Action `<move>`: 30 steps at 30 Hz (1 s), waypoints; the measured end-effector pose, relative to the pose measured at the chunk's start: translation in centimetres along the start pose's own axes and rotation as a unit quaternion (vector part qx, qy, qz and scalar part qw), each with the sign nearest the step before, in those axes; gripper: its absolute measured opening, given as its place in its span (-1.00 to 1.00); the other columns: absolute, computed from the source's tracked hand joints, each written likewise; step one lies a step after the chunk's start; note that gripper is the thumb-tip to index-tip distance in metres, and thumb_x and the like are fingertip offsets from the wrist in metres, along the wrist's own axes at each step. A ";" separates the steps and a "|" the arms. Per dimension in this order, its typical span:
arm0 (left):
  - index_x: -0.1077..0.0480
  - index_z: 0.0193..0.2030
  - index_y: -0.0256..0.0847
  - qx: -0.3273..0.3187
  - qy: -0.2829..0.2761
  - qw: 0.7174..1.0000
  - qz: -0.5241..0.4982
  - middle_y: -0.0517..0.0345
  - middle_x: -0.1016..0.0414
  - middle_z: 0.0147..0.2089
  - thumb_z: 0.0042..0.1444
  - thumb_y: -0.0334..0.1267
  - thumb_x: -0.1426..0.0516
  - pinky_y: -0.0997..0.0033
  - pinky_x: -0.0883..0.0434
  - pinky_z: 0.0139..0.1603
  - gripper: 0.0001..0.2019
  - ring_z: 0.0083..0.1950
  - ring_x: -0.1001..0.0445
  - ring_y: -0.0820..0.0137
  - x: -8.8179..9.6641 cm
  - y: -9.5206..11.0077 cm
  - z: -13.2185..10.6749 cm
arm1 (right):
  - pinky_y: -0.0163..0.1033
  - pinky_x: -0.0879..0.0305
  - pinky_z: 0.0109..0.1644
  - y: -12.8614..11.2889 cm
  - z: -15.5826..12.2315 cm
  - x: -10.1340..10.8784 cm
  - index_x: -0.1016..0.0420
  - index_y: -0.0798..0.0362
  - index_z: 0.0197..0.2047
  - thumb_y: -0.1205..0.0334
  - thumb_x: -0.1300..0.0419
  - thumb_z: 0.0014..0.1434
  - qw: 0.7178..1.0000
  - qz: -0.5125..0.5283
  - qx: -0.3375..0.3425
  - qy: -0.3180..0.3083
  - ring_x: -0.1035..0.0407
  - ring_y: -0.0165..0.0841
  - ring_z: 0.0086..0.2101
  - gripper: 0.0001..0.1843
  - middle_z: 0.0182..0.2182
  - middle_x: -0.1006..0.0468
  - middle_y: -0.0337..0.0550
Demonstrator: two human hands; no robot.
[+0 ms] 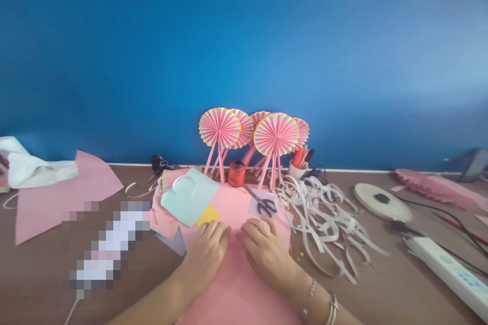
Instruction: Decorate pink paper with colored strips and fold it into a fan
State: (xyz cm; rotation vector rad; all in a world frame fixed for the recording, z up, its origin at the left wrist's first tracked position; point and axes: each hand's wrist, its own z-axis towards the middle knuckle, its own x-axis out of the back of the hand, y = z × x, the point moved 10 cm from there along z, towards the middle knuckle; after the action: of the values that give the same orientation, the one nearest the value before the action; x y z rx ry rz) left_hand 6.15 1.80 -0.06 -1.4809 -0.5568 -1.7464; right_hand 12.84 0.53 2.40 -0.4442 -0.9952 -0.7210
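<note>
A large sheet of pink paper (232,284) lies before me, reaching to the bottom of the view. My left hand (206,246) rests on its left side with the fingers curled and pressed together at the paper. Opposite, my right hand (265,251) is closed at the sheet too, its fingertips bent down and partly hidden. Just beyond the left fingers are a yellow paper piece (208,215) and a light blue sheet (190,195). Black-handled scissors (266,206) lie on a lilac paper beyond my right hand. A red spool of thread (237,174) stands behind them.
Round pleated pink paper fans (276,134) on sticks stand against the blue panel (244,51). Curled white strips (324,218) are heaped to the right, near a power strip (450,274) and a white disc (381,203). More pink paper (57,198) lies at left, beside a pixelated object.
</note>
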 end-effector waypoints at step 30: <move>-0.45 -0.18 -0.18 0.131 -0.034 0.946 -0.295 0.08 -0.43 -0.23 0.19 -0.47 0.11 0.32 -0.34 -0.08 -0.68 -0.12 -0.40 0.32 -2.4 -4.8 -0.6 | -0.30 -0.22 -0.31 6.0 -1.4 -4.1 -0.46 0.09 -0.28 0.50 0.03 0.15 0.957 0.180 -0.200 -0.109 -0.32 -0.38 -0.41 -0.74 -0.37 -0.38 -0.14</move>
State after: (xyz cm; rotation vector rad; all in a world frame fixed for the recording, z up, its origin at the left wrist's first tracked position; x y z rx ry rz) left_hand 2.11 4.89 -1.80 -1.2608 -1.3224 -1.9599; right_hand 16.60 5.17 -2.00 -1.0502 -0.9377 -0.5465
